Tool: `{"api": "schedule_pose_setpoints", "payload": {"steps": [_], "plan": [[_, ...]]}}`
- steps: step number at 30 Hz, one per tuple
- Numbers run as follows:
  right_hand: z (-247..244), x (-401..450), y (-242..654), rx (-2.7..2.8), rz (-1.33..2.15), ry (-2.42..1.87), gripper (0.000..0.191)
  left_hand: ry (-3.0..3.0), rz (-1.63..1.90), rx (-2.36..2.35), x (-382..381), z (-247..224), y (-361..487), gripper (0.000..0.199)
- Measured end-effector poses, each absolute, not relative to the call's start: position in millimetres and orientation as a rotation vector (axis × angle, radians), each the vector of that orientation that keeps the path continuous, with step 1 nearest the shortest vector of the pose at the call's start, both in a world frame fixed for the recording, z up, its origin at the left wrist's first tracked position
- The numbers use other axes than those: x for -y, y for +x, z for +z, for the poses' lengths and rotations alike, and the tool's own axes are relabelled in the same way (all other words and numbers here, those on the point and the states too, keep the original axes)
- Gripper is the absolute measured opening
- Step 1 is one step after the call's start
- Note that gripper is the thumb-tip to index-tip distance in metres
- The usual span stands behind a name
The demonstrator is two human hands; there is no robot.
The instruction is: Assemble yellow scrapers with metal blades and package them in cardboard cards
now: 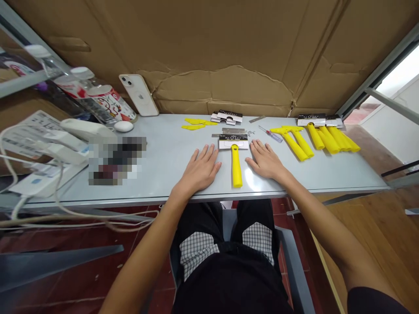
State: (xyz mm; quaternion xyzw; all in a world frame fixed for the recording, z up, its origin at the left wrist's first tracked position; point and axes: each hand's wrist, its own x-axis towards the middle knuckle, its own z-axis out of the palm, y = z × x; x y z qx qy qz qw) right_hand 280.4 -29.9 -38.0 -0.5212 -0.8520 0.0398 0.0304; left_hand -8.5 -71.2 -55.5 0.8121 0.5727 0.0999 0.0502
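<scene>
Black shirt (229, 283) nearest; left hand (200, 169) and right hand (265, 159) empty, flat inside tabletop's (166, 161) front edge; best to rest lightly, leaving yellow handle (236, 170) between untouched and straight

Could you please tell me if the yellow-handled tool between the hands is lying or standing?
Lying: its yellow handle stretches along the tabletop, the card at its far end.

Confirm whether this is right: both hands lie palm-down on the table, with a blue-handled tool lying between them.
One detail is wrong: in the head view, the handle is yellow, not blue. The rest stands: the left hand and right hand lie palm-down on the table, with the tool lying between them.
</scene>
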Motion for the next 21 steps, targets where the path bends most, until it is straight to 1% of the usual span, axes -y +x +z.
{"api": "schedule_pose_setpoints", "payload": {"steps": [7, 15, 17, 20, 21], "plan": [[-39, 29, 281, 2.629, 0.102, -1.606, 0.085, 2.389, 0.2, -1.847, 72, -49, -1, 0.08], [-41, 26, 285, 2.6, 0.125, -1.595, 0.084, 2.379, 0.183, -1.852, 71, -48, 1, 0.079], [-37, 26, 284, 2.582, 0.158, -1.583, 0.08, 2.384, 0.206, -1.851, 70, -50, 0, 0.077], [-24, 31, 273, 2.473, 0.224, -1.606, 0.066, 2.401, 0.246, -1.844, 70, -52, -1, 0.076], [-18, 34, 266, 2.41, 0.228, -1.639, 0.067, 2.406, 0.254, -1.842, 70, -53, -1, 0.075]]}}
